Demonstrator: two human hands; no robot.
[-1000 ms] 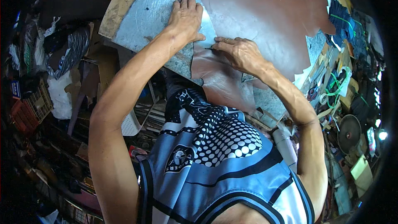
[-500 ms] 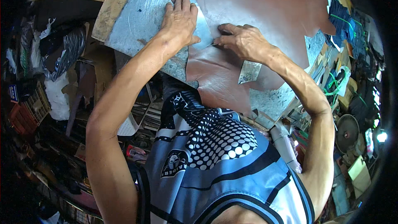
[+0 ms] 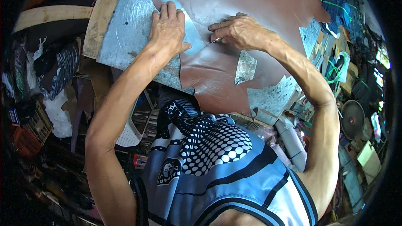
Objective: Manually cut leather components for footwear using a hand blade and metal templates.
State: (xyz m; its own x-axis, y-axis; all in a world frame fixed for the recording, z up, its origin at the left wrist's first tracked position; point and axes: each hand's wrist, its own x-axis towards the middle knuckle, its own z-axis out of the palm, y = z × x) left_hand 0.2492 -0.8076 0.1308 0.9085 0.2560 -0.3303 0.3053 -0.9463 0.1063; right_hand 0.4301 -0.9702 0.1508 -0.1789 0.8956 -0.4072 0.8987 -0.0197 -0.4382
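Blade (image 3: 213,42): plainer beside pale strip (image 3: 193,34) | grey patch (image 3: 246,68): now fully uncovered

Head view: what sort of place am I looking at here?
Probably a small, cluttered leather workshop: a large brown leather-like sheet lies on a scratched grey tabletop, the left hand rests on a pale curved template, and the right hand holds a thin metal tool by the template's edge.

The leather hide (image 3: 268,0) beyond the right hand (image 3: 239,31) is reddish brown, paling to a bluish sheen. Beside the left hand (image 3: 167,29), the curved template (image 3: 191,33) is silvery grey; left of that hand, the worktop (image 3: 130,23) is blue-grey, streaked whitish. Nearer than both hands, the jersey (image 3: 228,182) shows blue, black and white, white-dotted on black.
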